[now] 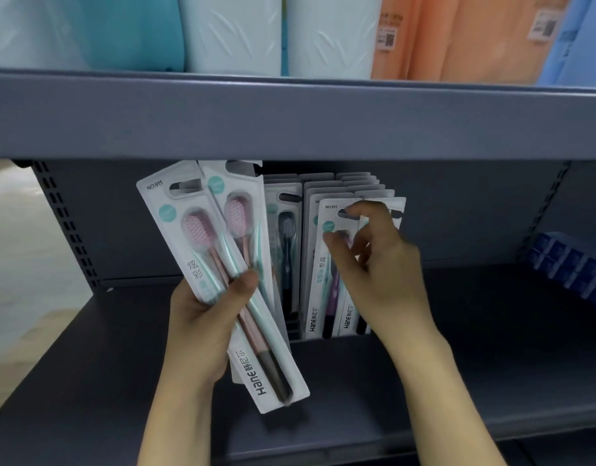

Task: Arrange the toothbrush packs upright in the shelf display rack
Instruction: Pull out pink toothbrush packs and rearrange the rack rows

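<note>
My left hand (202, 324) grips two white toothbrush packs (202, 237) with pink-bristled brushes, fanned and tilted to the left, in front of the shelf. The display rack (294, 326) stands on the grey lower shelf (474, 348) and holds several upright packs in rows. My right hand (377, 264) reaches into the rack's right side, fingers curled over the top of the front pack (326, 280) with a purple brush, thumb on its face. The packs behind are partly hidden by my hand.
The upper shelf's grey front edge (289, 119) hangs just above the pack tops. Pale blue, white and orange goods (323, 35) stand on it. Blue boxes (572, 264) lie at the far right of the lower shelf. A perforated upright (66, 227) bounds the left.
</note>
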The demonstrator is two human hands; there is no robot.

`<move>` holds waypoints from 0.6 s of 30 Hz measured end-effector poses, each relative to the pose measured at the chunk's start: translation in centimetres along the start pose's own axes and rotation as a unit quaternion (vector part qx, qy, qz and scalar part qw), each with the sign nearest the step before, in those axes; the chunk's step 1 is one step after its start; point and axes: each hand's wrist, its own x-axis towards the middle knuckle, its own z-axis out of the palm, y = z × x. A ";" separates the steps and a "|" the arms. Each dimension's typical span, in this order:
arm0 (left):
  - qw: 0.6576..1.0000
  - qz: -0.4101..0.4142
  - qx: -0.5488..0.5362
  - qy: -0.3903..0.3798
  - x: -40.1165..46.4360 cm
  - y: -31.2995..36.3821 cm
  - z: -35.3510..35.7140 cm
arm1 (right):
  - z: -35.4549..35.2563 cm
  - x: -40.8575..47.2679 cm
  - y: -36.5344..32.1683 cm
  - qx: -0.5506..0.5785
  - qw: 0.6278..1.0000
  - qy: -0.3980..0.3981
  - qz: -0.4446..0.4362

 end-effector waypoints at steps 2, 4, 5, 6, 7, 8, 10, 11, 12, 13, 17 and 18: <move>1.000 0.000 -0.009 -0.014 -0.1 0.2 -0.3 | 0.2 -0.4 -1.1 0.082 0.995 -0.048 0.025; 0.999 -0.004 -0.026 -0.039 -0.2 0.4 -0.4 | 0.8 -1.1 -2.4 0.164 0.974 -0.142 0.064; 0.998 -0.006 -0.035 -0.053 -0.2 0.6 -0.4 | 1.3 -1.5 -2.8 0.188 0.961 -0.191 0.072; 0.996 -0.011 -0.047 -0.070 -0.3 0.8 -0.3 | 1.9 -1.8 -3.2 0.213 0.947 -0.230 0.074; 0.994 -0.017 -0.059 -0.088 -0.4 0.8 -0.4 | 2.5 -2.1 -3.5 0.244 0.932 -0.257 0.074; 0.991 -0.026 -0.071 -0.108 -0.5 1.0 -0.5 | 2.8 -2.2 -3.8 0.279 0.918 -0.273 0.074; 0.986 -0.047 -0.075 -0.139 -0.8 1.3 -0.7 | 3.0 -2.2 -4.3 0.337 0.893 -0.289 0.073; 0.985 -0.057 -0.073 -0.143 -0.8 1.4 -0.8 | 2.9 -2.1 -4.4 0.355 0.884 -0.294 0.078; 0.985 -0.067 -0.075 -0.142 -0.8 1.4 -0.8 | 3.0 -2.1 -4.5 0.371 0.876 -0.295 0.088; 0.985 -0.073 -0.079 -0.138 -0.8 1.4 -0.9 | 3.1 -2.1 -4.4 0.381 0.872 -0.291 0.099; 0.992 -0.035 -0.079 -0.097 -0.6 1.1 -0.2 | 3.7 -2.0 -4.7 0.384 0.888 -0.227 0.115; 0.993 -0.024 -0.081 -0.079 -0.6 0.9 0.0 | 3.7 -2.0 -4.9 0.388 0.891 -0.207 0.115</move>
